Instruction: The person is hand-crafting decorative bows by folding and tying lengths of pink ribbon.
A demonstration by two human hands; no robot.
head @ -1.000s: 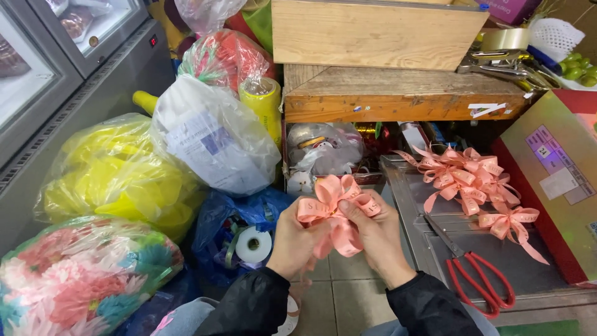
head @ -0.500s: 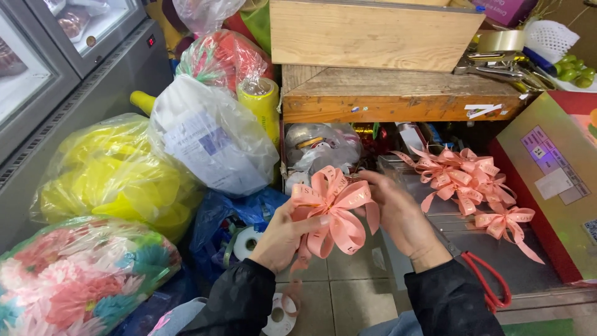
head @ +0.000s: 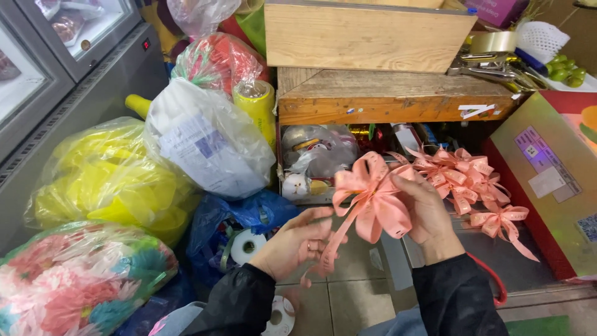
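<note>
A pink ribbon bow [head: 370, 196] with several loops hangs in front of me, and my right hand [head: 426, 214] grips it from the right side at its knot. My left hand [head: 295, 242] is lower and to the left, fingers loosely spread, with the bow's long tail [head: 323, 264] running down across its fingertips. Just right of the bow, a pile of finished pink bows [head: 469, 180] lies on a grey metal surface [head: 497, 255].
Bulging plastic bags, yellow [head: 106, 180], white [head: 208, 146], blue [head: 239, 221] and floral [head: 74, 280], crowd the left. A wooden bench [head: 392, 96] carries a wooden box [head: 367, 28]. Red scissor handles [head: 494, 280] peek behind my right sleeve. A red-edged box [head: 547, 180] stands right. A white tape roll [head: 245, 246] sits low.
My right hand has lifted the bow up and to the right. My left hand has let go of the loops and dropped lower, now only touching the tail.
</note>
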